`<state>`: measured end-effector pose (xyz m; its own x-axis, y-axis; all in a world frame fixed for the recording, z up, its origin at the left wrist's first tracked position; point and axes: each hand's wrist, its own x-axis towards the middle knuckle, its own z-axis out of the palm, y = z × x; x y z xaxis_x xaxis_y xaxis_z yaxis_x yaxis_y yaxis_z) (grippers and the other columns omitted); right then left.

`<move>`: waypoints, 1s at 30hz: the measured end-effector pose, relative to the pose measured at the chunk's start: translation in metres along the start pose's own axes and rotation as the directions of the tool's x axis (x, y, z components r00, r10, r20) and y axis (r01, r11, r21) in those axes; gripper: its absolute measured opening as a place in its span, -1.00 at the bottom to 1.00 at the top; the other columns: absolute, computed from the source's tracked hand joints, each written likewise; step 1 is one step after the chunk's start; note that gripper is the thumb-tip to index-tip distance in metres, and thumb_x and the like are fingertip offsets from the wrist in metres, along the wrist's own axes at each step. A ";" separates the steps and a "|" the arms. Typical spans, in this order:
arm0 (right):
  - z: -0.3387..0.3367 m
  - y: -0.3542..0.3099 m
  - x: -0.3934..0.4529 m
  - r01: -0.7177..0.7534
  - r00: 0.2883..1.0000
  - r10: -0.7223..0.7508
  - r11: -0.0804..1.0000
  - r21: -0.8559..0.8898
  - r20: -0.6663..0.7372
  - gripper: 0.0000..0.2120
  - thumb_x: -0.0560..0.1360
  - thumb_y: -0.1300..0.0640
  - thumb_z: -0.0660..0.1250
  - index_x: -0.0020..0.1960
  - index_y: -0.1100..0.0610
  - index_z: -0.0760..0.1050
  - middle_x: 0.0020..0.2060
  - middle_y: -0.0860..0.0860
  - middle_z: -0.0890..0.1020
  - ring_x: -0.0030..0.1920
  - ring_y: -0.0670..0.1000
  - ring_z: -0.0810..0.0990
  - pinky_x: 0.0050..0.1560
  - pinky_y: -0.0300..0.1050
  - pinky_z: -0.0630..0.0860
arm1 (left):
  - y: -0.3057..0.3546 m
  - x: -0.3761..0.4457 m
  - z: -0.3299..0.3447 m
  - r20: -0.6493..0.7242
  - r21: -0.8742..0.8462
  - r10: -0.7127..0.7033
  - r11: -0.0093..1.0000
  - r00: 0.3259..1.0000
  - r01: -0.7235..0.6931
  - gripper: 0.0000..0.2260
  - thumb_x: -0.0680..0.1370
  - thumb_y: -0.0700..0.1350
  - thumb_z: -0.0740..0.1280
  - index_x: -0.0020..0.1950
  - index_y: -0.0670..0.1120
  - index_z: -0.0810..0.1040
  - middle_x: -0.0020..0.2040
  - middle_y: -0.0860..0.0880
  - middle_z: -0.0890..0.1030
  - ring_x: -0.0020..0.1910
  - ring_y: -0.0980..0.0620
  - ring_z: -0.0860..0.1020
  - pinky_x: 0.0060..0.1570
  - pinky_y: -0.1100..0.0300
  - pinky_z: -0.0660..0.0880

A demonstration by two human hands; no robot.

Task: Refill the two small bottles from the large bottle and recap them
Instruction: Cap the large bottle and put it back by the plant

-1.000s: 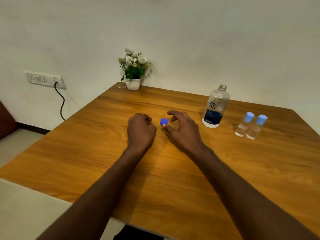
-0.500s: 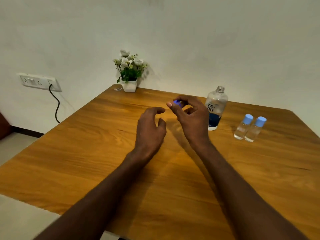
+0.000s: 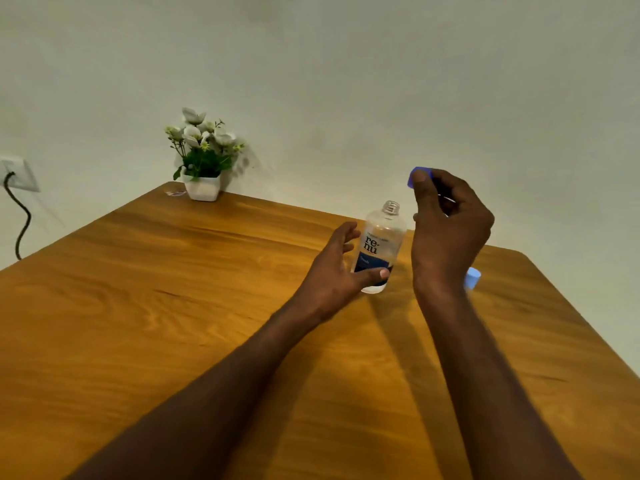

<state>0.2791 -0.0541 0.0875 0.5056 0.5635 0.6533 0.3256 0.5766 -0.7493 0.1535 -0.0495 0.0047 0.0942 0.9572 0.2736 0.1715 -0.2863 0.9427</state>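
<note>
Far left edge of the frame there's a wall socket with a black cable hanging down from it. A bit right of that, in the back corner of the wooden tabletop, sits a little white pot of fake flowers, well apart from everything I'm working with.

Middle of the frame: my left hand is reaching in at the large bottle. Fingers are spread and relaxed, thumb lying across the front of the blue label near the base, the rest around the left side. I can't really tell whether they're touching it. The bottle stands upright with its threaded neck bare, clear body, "re-nu" on the label.

Right of centre, my right hand is up in the air above and just right of the bottle neck, pinching the dark blue cap between thumb and fingertips.

My right wrist blocks most of the small bottles; only one light blue cap peeks out past it on the right, so I can't say much about them.
</note>
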 end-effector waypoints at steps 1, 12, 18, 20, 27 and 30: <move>0.001 0.002 0.002 -0.026 1.000 0.026 1.000 -0.016 0.008 -0.75 0.54 -0.06 0.48 0.11 0.08 0.72 -0.06 -0.06 0.75 -0.04 -0.03 0.72 0.03 0.11 0.67 | -0.001 -0.001 0.001 0.038 0.005 0.009 1.000 0.999 -0.009 -0.23 0.49 0.01 0.58 0.58 0.19 0.24 0.55 0.17 0.39 0.48 0.14 0.37 0.23 0.36 0.33; 0.008 0.015 -0.006 -0.004 0.976 0.046 0.982 -0.191 0.215 -0.78 0.64 0.12 0.37 0.24 -0.03 0.68 0.10 -0.17 0.70 -0.03 -0.38 0.59 0.14 -0.29 0.56 | -0.003 -0.002 0.003 0.028 0.113 0.041 0.993 0.999 -0.044 -0.37 0.53 -0.13 0.53 0.55 0.01 0.37 0.39 0.02 0.58 0.30 0.09 0.55 0.15 0.26 0.56; 0.010 0.017 -0.012 0.077 0.957 -0.014 0.975 -0.207 0.291 -0.76 0.65 0.17 0.35 0.27 0.02 0.67 0.14 -0.15 0.69 -0.03 -0.47 0.55 0.04 -0.55 0.44 | -0.003 -0.002 -0.004 -0.036 0.042 0.021 0.999 0.999 -0.020 -0.39 0.42 -0.16 0.58 0.44 -0.02 0.48 0.20 0.03 0.66 0.15 0.03 0.65 0.13 0.05 0.67; 0.011 0.018 -0.016 0.100 0.956 -0.043 0.977 -0.187 0.290 -0.73 0.65 0.19 0.34 0.30 0.01 0.65 0.17 -0.18 0.67 0.02 -0.47 0.55 0.08 -0.55 0.43 | -0.003 -0.002 -0.005 -0.040 0.034 0.016 0.999 0.999 -0.015 -0.38 0.42 -0.17 0.58 0.44 -0.02 0.47 0.21 0.02 0.65 0.16 0.01 0.65 0.14 0.01 0.67; 0.007 0.025 -0.022 0.158 0.955 -0.105 0.971 -0.177 0.276 -0.72 0.58 0.14 0.46 0.29 0.00 0.66 0.12 -0.26 0.65 0.04 -0.34 0.63 0.08 -0.42 0.55 | 0.001 -0.005 -0.006 -0.037 0.035 0.005 0.999 0.999 -0.003 -0.41 0.45 -0.17 0.56 0.44 -0.02 0.47 0.17 0.04 0.65 0.12 0.04 0.65 0.06 0.14 0.66; 0.011 0.023 -0.022 0.200 0.957 -0.149 0.960 -0.197 0.247 -0.73 0.57 0.12 0.47 0.26 0.05 0.68 0.13 -0.11 0.73 0.03 -0.22 0.68 0.08 -0.38 0.58 | 0.002 -0.006 -0.006 -0.042 0.030 0.001 1.000 0.999 0.000 -0.43 0.45 -0.18 0.56 0.42 -0.02 0.49 0.12 0.08 0.64 0.08 0.07 0.65 0.00 0.23 0.63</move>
<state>0.2663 -0.0465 0.0571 0.2383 0.5996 0.7640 0.5712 0.5497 -0.6096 0.1477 -0.0553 0.0063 0.0531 0.9579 0.2821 0.2008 -0.2870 0.9367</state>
